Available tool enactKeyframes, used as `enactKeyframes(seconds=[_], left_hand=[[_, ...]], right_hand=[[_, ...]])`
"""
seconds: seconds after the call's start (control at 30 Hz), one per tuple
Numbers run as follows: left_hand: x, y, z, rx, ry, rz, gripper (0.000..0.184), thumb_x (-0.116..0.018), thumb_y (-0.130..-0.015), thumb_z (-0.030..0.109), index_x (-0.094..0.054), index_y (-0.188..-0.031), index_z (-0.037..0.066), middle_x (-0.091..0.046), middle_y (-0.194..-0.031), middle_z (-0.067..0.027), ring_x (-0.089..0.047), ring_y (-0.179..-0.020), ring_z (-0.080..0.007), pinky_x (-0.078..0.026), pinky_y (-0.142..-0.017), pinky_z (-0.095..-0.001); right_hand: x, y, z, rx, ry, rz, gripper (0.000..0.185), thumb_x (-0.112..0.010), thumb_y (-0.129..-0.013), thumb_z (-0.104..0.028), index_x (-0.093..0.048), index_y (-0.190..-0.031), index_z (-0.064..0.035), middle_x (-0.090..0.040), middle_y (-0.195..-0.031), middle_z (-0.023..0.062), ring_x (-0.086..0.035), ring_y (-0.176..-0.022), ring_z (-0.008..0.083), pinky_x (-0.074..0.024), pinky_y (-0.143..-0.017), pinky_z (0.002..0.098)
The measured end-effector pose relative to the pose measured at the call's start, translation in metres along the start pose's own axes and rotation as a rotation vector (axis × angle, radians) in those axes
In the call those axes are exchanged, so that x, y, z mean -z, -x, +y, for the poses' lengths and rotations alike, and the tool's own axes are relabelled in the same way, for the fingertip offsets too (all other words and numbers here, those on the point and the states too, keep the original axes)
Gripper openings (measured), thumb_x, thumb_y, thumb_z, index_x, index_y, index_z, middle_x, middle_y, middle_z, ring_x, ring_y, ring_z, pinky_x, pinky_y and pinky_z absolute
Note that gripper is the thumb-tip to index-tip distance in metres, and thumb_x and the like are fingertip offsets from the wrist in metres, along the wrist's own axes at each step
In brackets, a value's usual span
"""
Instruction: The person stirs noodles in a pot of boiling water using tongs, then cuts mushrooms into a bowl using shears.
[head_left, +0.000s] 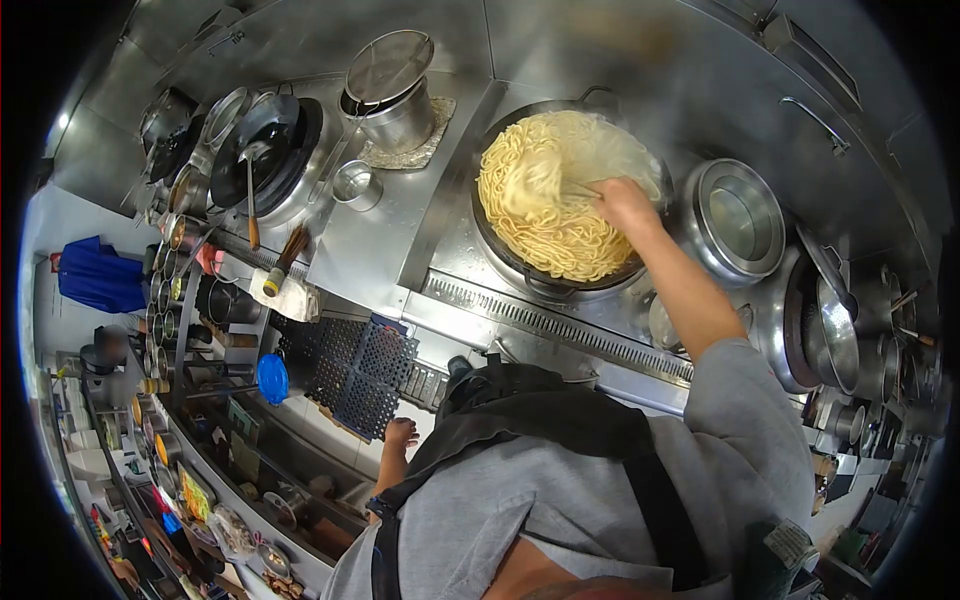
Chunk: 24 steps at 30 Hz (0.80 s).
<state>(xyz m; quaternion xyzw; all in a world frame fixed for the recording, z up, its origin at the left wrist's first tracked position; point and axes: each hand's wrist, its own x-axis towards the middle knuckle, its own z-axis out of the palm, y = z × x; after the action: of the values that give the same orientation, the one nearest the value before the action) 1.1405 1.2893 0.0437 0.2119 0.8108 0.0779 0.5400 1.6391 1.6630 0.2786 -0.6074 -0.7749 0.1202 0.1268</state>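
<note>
A big wok [548, 290] on the range holds a heap of thick yellow noodles [600, 245]. My right hand [628, 207] is closed over the right side of the wok, gripping a thin utensil [580, 188] whose kind I cannot make out. Beyond its tip, a bunch of noodles looks lifted and blurred with motion. Steam and pale liquid show at the wok's far side. My left hand [402, 433] hangs low beside my body, above the floor, fingers loosely curled and apart with nothing visible in them.
Right of the wok stand a metal pot with liquid [740, 215] and another wok [830, 335]. To the left are a strainer [390, 67] on a steel pot [397, 120], a small metal cup [357, 185] and a brush [287, 258]. Black mats [365, 370] cover the floor.
</note>
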Motion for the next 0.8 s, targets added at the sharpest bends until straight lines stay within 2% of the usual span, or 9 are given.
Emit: enactKeyframes(seconds=[0.13,0.23,0.33,0.4,0.43,0.5,0.57,0.7,0.8], left_hand=[[-0.015,0.012,0.0,0.018,0.022,0.004,0.018,-0.055,-0.085,0.013,-0.062,-0.099,0.007,-0.06,-0.072,-0.0046,-0.061,-0.058,-0.0198,-0.049,-0.048,-0.0333],[-0.041,-0.096,-0.098,0.129,0.252,-0.128,0.017,-0.051,-0.086,0.014,-0.064,-0.094,0.007,-0.06,-0.071,-0.0044,-0.058,-0.056,-0.0186,-0.047,-0.047,-0.0329],[-0.045,-0.091,-0.094,0.153,0.177,-0.13,0.019,-0.048,-0.086,0.013,-0.065,-0.092,0.009,-0.06,-0.072,-0.0039,-0.059,-0.059,-0.0184,-0.047,-0.049,-0.0329],[-0.044,-0.084,-0.086,0.162,0.224,-0.124,0.018,-0.048,-0.086,0.014,-0.062,-0.097,0.011,-0.06,-0.075,-0.0042,-0.062,-0.063,-0.0199,-0.049,-0.05,-0.0337],[-0.027,-0.063,-0.079,-0.462,-0.141,-0.212,0.018,-0.049,-0.086,0.015,-0.061,-0.098,0.011,-0.06,-0.076,-0.0049,-0.063,-0.063,-0.0203,-0.05,-0.05,-0.0344],[-0.03,-0.064,-0.068,-0.252,-0.113,-0.171,0.018,-0.05,-0.086,0.016,-0.061,-0.099,0.01,-0.06,-0.077,-0.0055,-0.064,-0.064,-0.0208,-0.05,-0.051,-0.0351],[-0.029,-0.076,-0.067,-0.241,-0.13,-0.192,0.018,-0.05,-0.086,0.016,-0.06,-0.099,0.01,-0.061,-0.077,-0.0054,-0.064,-0.064,-0.0209,-0.05,-0.051,-0.0352],[-0.026,-0.061,-0.029,-0.171,-0.11,-0.164,0.017,-0.052,-0.085,0.017,-0.06,-0.098,0.009,-0.061,-0.077,-0.0053,-0.065,-0.065,-0.0206,-0.05,-0.051,-0.0351],[-0.028,-0.075,-0.03,-0.174,-0.104,-0.15,0.018,-0.054,-0.084,0.017,-0.059,-0.098,0.009,-0.06,-0.077,-0.0052,-0.065,-0.065,-0.0202,-0.051,-0.053,-0.0341]], right_hand=[[0.018,0.022,-0.038,0.112,0.144,-0.092,0.033,-0.064,-0.076,-0.013,-0.066,-0.109,-0.0099,-0.067,-0.091,0.0172,-0.063,-0.087,0.0343,-0.0504,-0.078,0.0424],[0.016,0.038,-0.02,0.189,0.191,-0.107,0.032,-0.065,-0.076,-0.012,-0.066,-0.108,-0.0084,-0.066,-0.091,0.0164,-0.063,-0.086,0.0342,-0.0508,-0.076,0.0424],[0.047,0.063,0.006,0.257,0.129,-0.033,0.032,-0.065,-0.076,-0.013,-0.065,-0.108,-0.007,-0.065,-0.091,0.0165,-0.063,-0.084,0.0346,-0.0507,-0.074,0.0429],[0.084,0.083,0.011,0.181,0.114,-0.022,0.031,-0.065,-0.077,-0.012,-0.065,-0.108,-0.0055,-0.065,-0.094,0.017,-0.063,-0.084,0.0343,-0.0506,-0.074,0.0419],[0.099,0.091,0.016,0.123,0.172,-0.027,0.031,-0.066,-0.076,-0.013,-0.066,-0.106,-0.0054,-0.065,-0.094,0.0176,-0.063,-0.084,0.0343,-0.0506,-0.074,0.0417],[0.113,0.104,0.038,0.063,0.236,-0.033,0.031,-0.067,-0.075,-0.014,-0.067,-0.105,-0.0052,-0.066,-0.095,0.0182,-0.063,-0.085,0.0343,-0.0505,-0.075,0.0416],[0.115,0.113,0.057,-0.046,0.321,-0.108,0.027,-0.068,-0.074,-0.019,-0.07,-0.098,-0.0077,-0.067,-0.085,0.017,-0.063,-0.08,0.0364,-0.0501,-0.075,0.0447],[0.093,0.113,0.066,-0.137,0.303,-0.313,0.027,-0.066,-0.072,-0.023,-0.071,-0.093,-0.0054,-0.067,-0.082,0.0179,-0.064,-0.083,0.0363,-0.0499,-0.08,0.0447],[0.043,0.09,0.079,-0.097,0.194,-0.386,0.034,-0.067,-0.072,-0.03,-0.071,-0.09,-0.0024,-0.066,-0.091,0.0218,-0.064,-0.089,0.0363,-0.0494,-0.083,0.0433]])
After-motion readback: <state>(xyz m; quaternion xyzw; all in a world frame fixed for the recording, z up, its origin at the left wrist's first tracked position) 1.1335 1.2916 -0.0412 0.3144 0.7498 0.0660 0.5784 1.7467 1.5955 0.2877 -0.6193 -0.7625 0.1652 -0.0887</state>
